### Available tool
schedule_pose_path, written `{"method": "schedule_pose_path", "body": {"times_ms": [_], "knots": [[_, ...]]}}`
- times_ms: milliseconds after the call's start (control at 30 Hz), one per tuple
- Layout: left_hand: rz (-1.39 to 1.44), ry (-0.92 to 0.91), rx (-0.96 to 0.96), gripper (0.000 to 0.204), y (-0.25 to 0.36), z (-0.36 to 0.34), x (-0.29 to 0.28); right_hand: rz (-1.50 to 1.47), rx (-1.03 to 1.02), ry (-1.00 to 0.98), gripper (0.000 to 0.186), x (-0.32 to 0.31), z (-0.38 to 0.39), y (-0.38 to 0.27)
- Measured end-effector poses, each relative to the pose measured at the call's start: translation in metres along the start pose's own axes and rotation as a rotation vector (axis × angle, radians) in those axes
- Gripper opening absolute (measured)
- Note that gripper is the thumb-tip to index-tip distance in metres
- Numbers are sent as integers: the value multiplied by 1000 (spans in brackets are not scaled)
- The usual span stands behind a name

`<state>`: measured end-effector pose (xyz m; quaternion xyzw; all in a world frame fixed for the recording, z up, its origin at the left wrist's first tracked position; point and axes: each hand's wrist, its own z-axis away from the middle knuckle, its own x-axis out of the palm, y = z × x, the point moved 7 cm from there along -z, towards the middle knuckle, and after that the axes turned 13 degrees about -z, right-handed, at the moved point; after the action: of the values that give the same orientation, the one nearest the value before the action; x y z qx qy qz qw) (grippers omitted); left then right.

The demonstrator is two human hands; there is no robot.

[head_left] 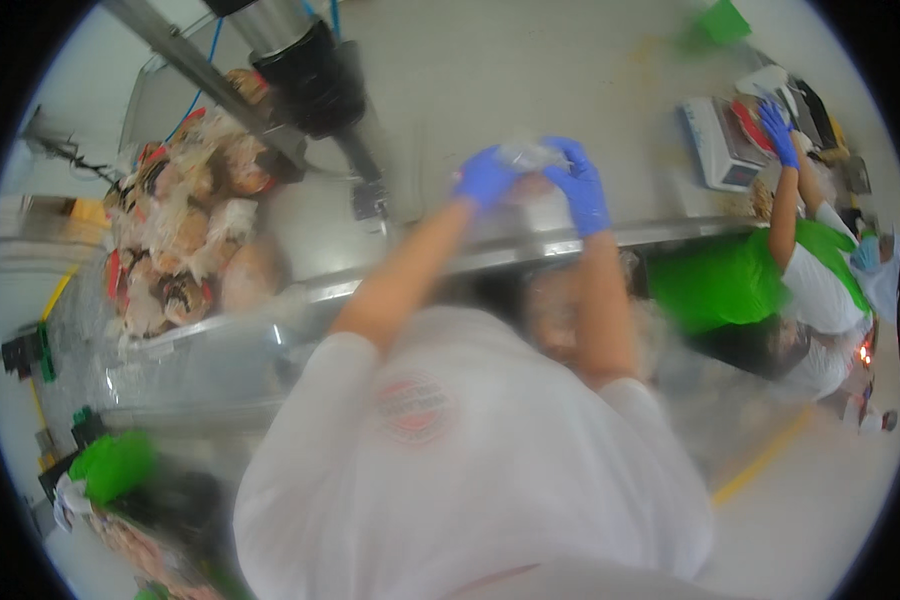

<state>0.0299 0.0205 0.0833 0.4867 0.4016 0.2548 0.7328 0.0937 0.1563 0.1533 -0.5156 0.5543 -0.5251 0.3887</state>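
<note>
Between my blue-gloved hands, above the steel table (435, 90), is a clear plastic bag (525, 157) with something pinkish, blurred, in or beneath it. My left hand (485, 180) is closed on the bag's left side, its fingertips partly hidden. My right hand (577, 185) grips the right side with bent fingers. A black and steel machine column (312, 85) stands just left of my hands, its narrow lower end close to my left hand.
A pile of bagged, pale meat pieces (185, 235) lies at the left. At the right, a co-worker (810, 275) in white and green has gloved hands at a weighing scale (720, 140). A green container (722, 22) sits at the back. Behind me, green items (110, 465) show lower left.
</note>
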Motion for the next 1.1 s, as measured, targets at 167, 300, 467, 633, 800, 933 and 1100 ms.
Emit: {"method": "schedule_pose_path", "body": {"times_ms": [167,300,467,633,800,933,1100], "knots": [[-357,232,491,31,40,-11,15,-63,158,-163,48,-8,-7,111],[-479,687,471,36,97,72,-18,-998,516,-54,51,-48,-35,199],[-402,708,521,28,86,225,-87,34,183,155,24,-36,-50,121],[-268,1214,-92,30,-21,445,-158,533,-494,254,26,0,-5,8],[-19,1884,-621,33,-148,663,-123,398,-710,73,17,115,36,-82],[7,2183,-934,34,-180,776,-59,249,-781,-201,15,234,73,-109],[201,2347,-1071,34,-131,838,25,-49,-696,-600,14,350,151,-82]]}}
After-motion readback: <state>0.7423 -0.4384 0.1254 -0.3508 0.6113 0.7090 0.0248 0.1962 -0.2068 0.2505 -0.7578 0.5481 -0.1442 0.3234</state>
